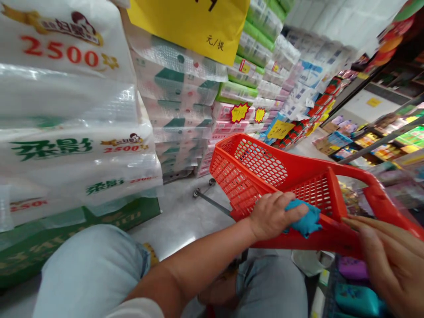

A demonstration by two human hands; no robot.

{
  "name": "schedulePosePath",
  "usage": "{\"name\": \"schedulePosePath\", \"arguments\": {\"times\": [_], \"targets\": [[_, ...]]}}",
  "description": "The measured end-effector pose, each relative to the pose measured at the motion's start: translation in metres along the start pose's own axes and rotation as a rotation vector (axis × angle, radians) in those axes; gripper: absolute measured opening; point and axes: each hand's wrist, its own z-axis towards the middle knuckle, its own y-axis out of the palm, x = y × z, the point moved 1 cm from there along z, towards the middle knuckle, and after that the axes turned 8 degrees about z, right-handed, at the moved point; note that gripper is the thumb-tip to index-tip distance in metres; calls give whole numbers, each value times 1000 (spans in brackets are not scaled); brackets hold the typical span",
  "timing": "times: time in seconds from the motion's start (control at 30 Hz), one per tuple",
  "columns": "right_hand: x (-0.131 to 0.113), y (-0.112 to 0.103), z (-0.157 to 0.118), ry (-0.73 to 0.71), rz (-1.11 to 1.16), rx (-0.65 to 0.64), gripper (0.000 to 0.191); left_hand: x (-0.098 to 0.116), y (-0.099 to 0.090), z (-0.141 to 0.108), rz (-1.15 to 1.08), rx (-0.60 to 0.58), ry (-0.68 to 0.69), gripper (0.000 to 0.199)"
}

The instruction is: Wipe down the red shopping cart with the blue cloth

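My left hand [273,215] is closed on a crumpled blue cloth [307,220], which rests against the near rim of a red plastic shopping cart [308,160]. The thumb lies over the cloth, and the fingers reach across the rim. At the right edge, my right hand [389,260] is somewhat blurred. Its fingers are stretched out towards the cart's near rim, close to the divider, and nothing shows in them. Whether the fingertips touch the rim, I cannot tell. The cart's perforated basket is tilted in view, with a divider across it.
Packs of tissue paper [179,101] are stacked at the left and behind the cart. A yellow price sign [188,26] hangs over them. My bent knees [96,269] are below, and a cart wheel [196,193] stands on the floor. Colourful goods sit at lower right.
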Motion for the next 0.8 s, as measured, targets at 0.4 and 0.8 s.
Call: {"name": "schedulePosePath", "arguments": {"times": [0.4,0.8], "targets": [[14,74,1,20,-426,59,49,-110,-16,-18,107,-34,-626,54],[74,62,12,466,-153,-214,55,-99,-34,-59,-77,262,-955,45]]}}
